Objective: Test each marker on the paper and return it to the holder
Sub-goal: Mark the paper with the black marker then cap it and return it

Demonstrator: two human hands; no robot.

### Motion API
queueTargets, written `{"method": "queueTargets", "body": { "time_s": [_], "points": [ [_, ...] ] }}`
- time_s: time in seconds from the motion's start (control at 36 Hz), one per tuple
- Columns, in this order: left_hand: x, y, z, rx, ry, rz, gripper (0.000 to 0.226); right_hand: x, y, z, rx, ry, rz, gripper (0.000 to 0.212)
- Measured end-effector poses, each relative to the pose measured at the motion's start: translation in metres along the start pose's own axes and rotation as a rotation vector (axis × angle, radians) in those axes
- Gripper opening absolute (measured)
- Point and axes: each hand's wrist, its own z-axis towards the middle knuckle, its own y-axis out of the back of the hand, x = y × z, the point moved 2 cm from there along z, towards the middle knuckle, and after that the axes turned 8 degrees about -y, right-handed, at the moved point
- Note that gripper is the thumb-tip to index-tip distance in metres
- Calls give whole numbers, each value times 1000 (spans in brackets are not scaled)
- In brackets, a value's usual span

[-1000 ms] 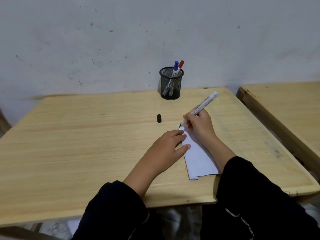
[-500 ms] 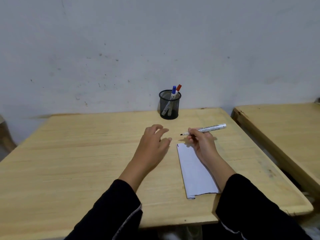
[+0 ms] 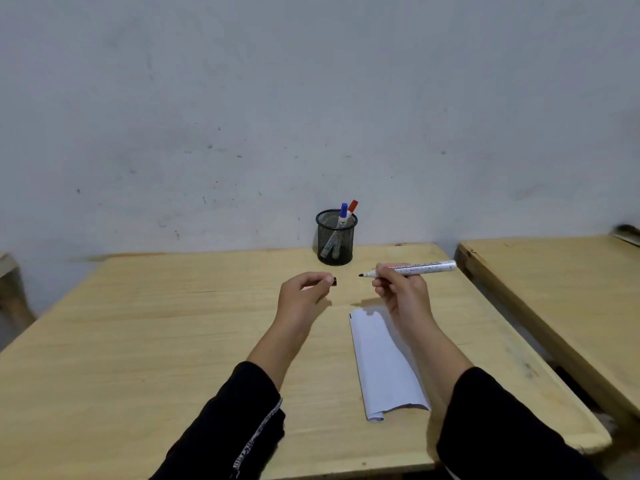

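Note:
My right hand (image 3: 398, 292) holds an uncapped white marker (image 3: 420, 267) level above the table, its black tip pointing left. My left hand (image 3: 304, 294) pinches the small black cap (image 3: 334, 281) between thumb and fingers, a short gap left of the tip. A folded white paper (image 3: 382, 362) lies on the wooden table (image 3: 173, 341) under my right forearm, with a small dark mark at its far left corner. The black mesh holder (image 3: 335, 242) stands at the table's far edge, holding a blue-capped marker (image 3: 343, 213) and a red-capped marker (image 3: 352, 206).
A second wooden table (image 3: 561, 292) stands close on the right, with a narrow gap between the two. A grey scuffed wall (image 3: 311, 116) rises directly behind the holder. Part of another piece of furniture (image 3: 10, 285) shows at the left edge.
My right hand lifted the marker off the paper and turned it level. My left hand left the paper, reached forward and picked up the black cap. The camera tilted upward.

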Motion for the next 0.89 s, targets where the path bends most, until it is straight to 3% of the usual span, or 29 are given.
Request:
{"method": "queueTargets", "body": {
  "time_s": [0.31, 0.56, 0.89],
  "points": [
    [-25, -25, -6, 122, 26, -307, 7, 27, -14, -15, 84, 45, -12, 4],
    [-29, -33, -7, 171, 22, -276, 8, 23, -16, -14, 149, 49, -67, 7],
    [-39, -29, -2, 225, 34, -213, 4, 25, -16, -14, 141, 236, -252, 5]
  ]
}}
